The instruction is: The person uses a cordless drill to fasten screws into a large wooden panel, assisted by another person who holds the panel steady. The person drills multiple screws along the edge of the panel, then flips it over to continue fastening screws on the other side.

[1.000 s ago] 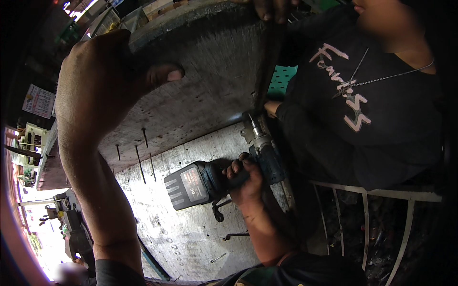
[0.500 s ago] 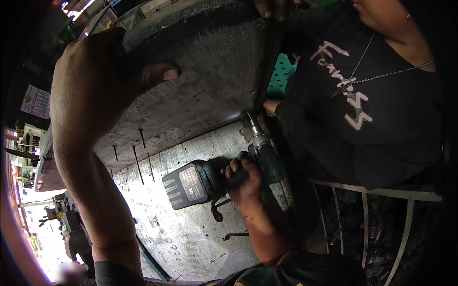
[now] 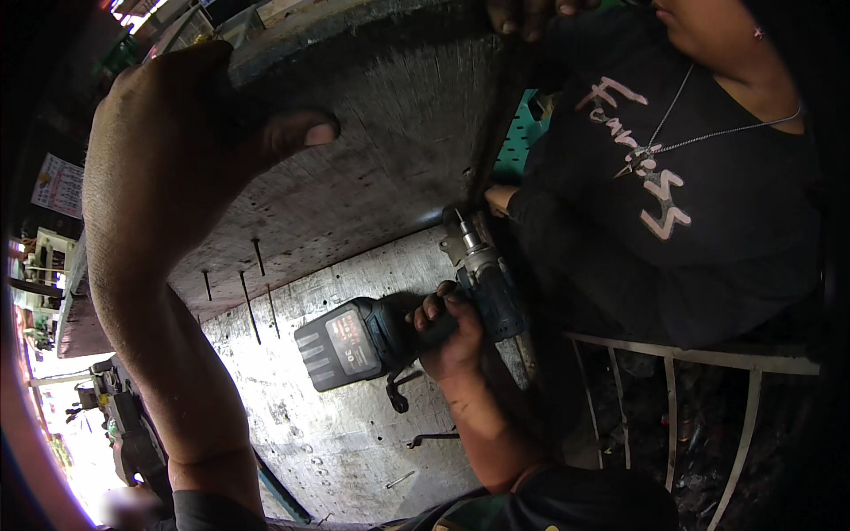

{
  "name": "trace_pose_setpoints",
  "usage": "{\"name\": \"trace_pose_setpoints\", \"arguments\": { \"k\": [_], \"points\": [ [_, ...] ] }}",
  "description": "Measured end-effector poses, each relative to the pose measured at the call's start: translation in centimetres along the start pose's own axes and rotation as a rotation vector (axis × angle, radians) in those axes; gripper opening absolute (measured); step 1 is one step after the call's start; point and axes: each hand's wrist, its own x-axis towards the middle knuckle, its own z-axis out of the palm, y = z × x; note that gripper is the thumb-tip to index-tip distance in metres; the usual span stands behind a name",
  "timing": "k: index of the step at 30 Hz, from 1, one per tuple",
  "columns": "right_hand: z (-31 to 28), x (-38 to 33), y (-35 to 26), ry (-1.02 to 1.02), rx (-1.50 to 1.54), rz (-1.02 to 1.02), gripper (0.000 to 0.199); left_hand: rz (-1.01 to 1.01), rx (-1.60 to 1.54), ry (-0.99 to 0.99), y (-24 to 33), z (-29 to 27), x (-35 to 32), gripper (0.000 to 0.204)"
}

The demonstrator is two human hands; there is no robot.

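**Drilling at the board's edge: keep it square, keep it braced**

At the centre of the frame, our right hand point(image 3: 447, 332) is closed around the grip of the cordless drill point(image 3: 416, 319), its battery pack pointing toward the lower left and its chuck aimed up toward the middle, where the tip meets the edge of the large grey board point(image 3: 381, 168). Our left hand point(image 3: 190, 150) lies in the upper left, fingers spread flat on the board's face and thumb pressed down, holding nothing but bracing the sheet.

To do this well, we judge that the drill should stay in line with its bit, wrist straight, so the tip does not skate off the narrow edge. We press firmly with the left hand so the board cannot chatter, and keep that thumb well apart from the chuck. A second person in a dark shirt point(image 3: 673, 203) stands at the upper right with fingers point(image 3: 522, 13) on the board's top rim; we watch that they stay off the drilling line.

Loose screws point(image 3: 252, 292) lie on the pale desk point(image 3: 354, 442) below the board, left of the drill.
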Motion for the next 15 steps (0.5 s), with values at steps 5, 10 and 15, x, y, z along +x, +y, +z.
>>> {"name": "trace_pose_setpoints", "arguments": {
  "k": [5,10,15],
  "points": [
    [-0.21,0.06,0.15,-0.002,0.002,0.001,0.019,-0.061,0.048,-0.076,0.19,-0.33,0.07,0.084],
    [-0.37,0.17,0.22,-0.003,-0.008,0.006,0.02,-0.014,0.019,-0.024,0.31,-0.23,0.16,0.087],
    [-0.21,0.23,0.49,0.001,-0.022,-0.011,0.022,-0.039,-0.015,-0.053,0.14,-0.24,0.08,0.088]
  ]
}}
